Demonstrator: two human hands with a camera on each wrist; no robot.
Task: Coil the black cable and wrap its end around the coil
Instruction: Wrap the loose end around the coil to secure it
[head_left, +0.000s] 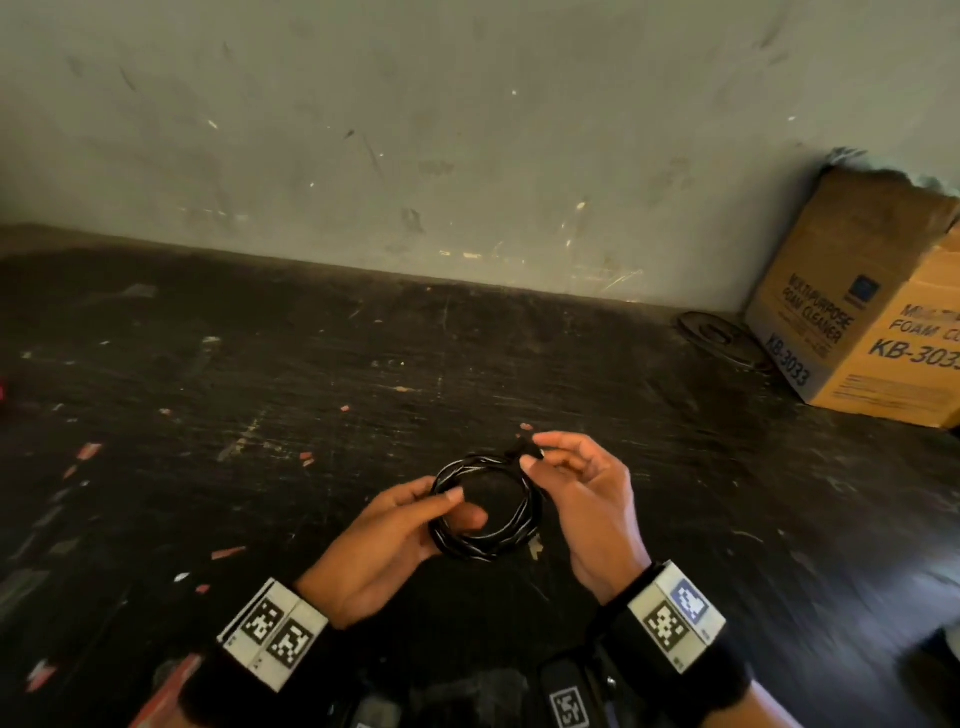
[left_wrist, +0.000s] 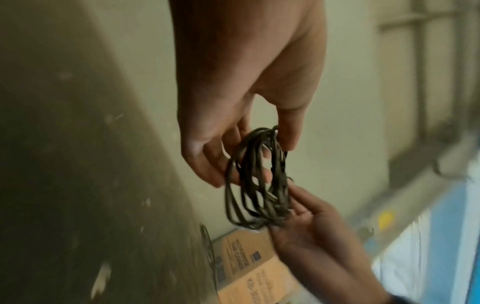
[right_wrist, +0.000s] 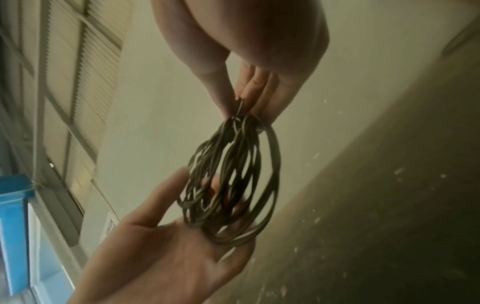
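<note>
Black cable (head_left: 485, 512): your left hand (head_left: 387, 540) gripped the coil, right hand (head_left: 582, 499) pinched its end; slack fingers risked loops springing loose.

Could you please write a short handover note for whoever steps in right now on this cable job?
Left hand: holds the near-left side of the coil, thumb over it.
Right hand: pinches the cable end at the coil's far-right side.
The coil is held in the air above the dark table; cardboard box far right.
Done: cable coiled into a ring.
Left: finish wrapping the end around the coil; how far that has got I cannot tell.
</note>
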